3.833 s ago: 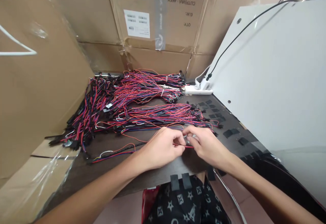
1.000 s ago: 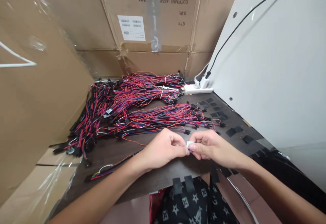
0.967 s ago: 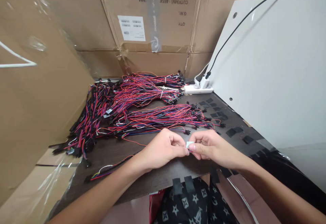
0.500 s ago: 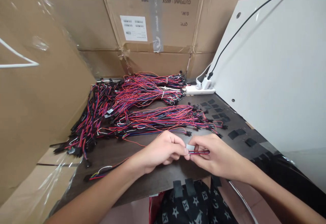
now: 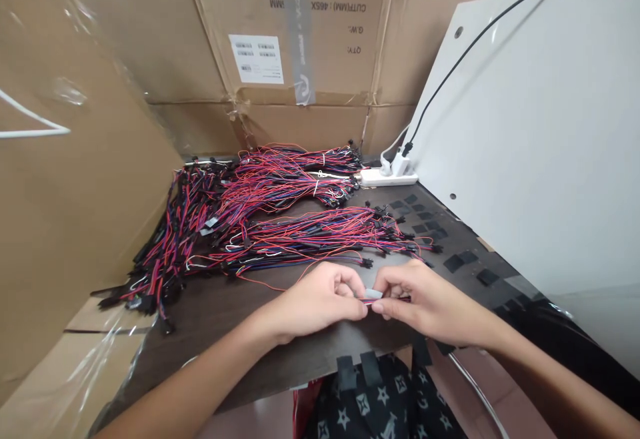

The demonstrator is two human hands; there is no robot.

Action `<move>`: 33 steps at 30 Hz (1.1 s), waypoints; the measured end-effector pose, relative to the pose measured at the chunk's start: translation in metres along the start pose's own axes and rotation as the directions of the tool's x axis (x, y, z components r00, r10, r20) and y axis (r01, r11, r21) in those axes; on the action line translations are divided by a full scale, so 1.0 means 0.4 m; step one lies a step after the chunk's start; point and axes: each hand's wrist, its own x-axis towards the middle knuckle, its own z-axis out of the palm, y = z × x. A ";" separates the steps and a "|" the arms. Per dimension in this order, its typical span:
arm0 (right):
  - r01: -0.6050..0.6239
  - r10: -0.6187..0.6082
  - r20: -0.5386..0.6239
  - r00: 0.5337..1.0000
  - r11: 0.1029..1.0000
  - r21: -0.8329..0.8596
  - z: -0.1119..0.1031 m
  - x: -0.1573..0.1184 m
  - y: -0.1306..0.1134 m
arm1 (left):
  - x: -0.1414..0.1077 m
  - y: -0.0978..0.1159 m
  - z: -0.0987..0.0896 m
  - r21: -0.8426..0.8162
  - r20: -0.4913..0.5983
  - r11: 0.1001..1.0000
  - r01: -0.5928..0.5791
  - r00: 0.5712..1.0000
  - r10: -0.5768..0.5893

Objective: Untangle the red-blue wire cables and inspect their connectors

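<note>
My left hand [image 5: 325,299] is closed in a pinch on a thin bundle of red and dark wires [image 5: 369,302]. Close beside it, my right hand [image 5: 420,299] pinches the same wires, with fingers bent around them. A small grey-white label or piece of tape [image 5: 373,294] stands up from the wires between my fingertips. Most of the bundle is hidden by my hands. Just beyond them lies a row of wire harnesses [image 5: 310,236] with black connectors at the ends.
More harnesses [image 5: 175,239] are heaped at the left, and tied bundles [image 5: 295,176] lie at the back. A white power strip [image 5: 389,178] with plugs sits by the white panel [image 5: 530,139]. Black tape pieces [image 5: 486,277] stick to the table's right side. Cardboard [image 5: 200,39] walls the back.
My hands have drawn together over the wires. The pale label now lies lower, between both sets of fingertips. The loose wire end at the lower left has gone from sight.
</note>
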 end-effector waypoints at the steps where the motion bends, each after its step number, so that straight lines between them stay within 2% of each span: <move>1: -0.029 0.029 0.010 1.000 0.999 0.035 0.001 0.001 0.002 | 0.001 -0.004 0.001 0.075 -0.023 0.996 -0.038 0.999 0.040; 4: -0.122 0.117 0.045 0.992 0.982 0.143 0.001 0.006 0.006 | 0.001 -0.013 0.005 0.295 -0.079 0.944 -0.152 0.980 0.182; 8: -0.185 0.172 0.071 0.983 0.943 0.276 0.000 0.012 0.008 | -0.008 -0.012 0.011 0.534 -0.100 0.809 -0.244 0.933 0.346; 14: -0.190 0.185 0.047 0.982 0.926 0.325 0.013 0.015 0.010 | -0.018 0.005 0.015 0.613 -0.113 0.759 -0.219 0.927 0.359; 19: -0.154 0.164 -0.015 0.986 0.949 0.277 0.035 0.022 0.019 | -0.017 0.002 0.019 0.659 -0.166 0.736 -0.156 0.924 0.345; 23: -0.074 0.092 -0.060 0.994 0.966 0.249 0.043 0.022 0.030 | -0.015 -0.001 0.017 0.623 -0.200 0.772 -0.127 0.928 0.314; 26: 0.047 -0.026 -0.093 0.995 0.971 0.233 0.041 0.018 0.038 | -0.012 -0.003 0.011 0.550 -0.150 0.823 -0.143 0.952 0.265; 30: 0.143 -0.130 -0.086 0.988 0.973 0.179 0.029 0.015 0.037 | -0.005 -0.008 0.004 0.313 -0.084 0.935 -0.165 0.976 0.200; 33: 0.261 -0.250 -0.139 0.958 0.963 0.072 0.020 0.015 0.029 | -0.003 -0.006 0.002 0.152 -0.061 0.976 -0.157 0.984 0.168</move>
